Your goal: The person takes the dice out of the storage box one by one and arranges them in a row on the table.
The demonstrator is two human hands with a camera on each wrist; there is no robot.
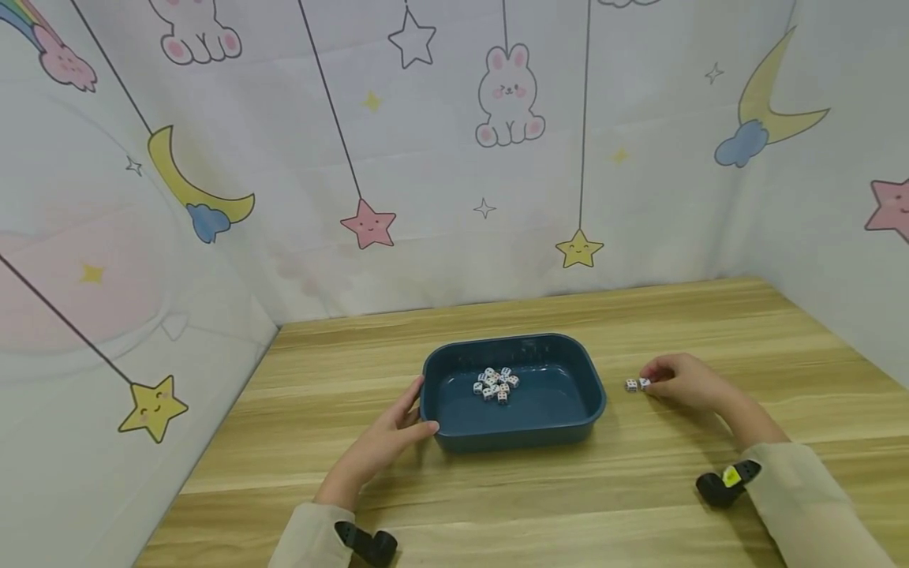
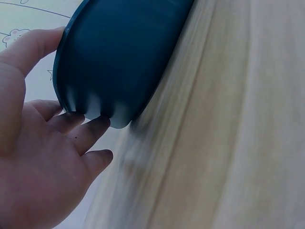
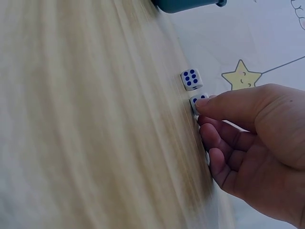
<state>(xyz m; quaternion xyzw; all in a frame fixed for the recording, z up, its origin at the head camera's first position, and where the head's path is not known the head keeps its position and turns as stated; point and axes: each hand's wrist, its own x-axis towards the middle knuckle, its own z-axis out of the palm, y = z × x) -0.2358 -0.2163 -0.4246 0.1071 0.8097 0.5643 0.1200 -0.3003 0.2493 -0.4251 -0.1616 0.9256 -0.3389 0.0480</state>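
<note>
My right hand (image 1: 685,383) pinches one die (image 3: 198,102) loosely, so it may slip; left hand (image 1: 387,438), fingers straight, steadies the tray (image 1: 454,430).

No readable text, free die (image 3: 191,79) showing six blue pips

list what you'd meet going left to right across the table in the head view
left hand touching the tray's left rim → dark blue tray holding a heap of dice → loose die on the wood → second die at the fingers of the right hand → right hand
</note>
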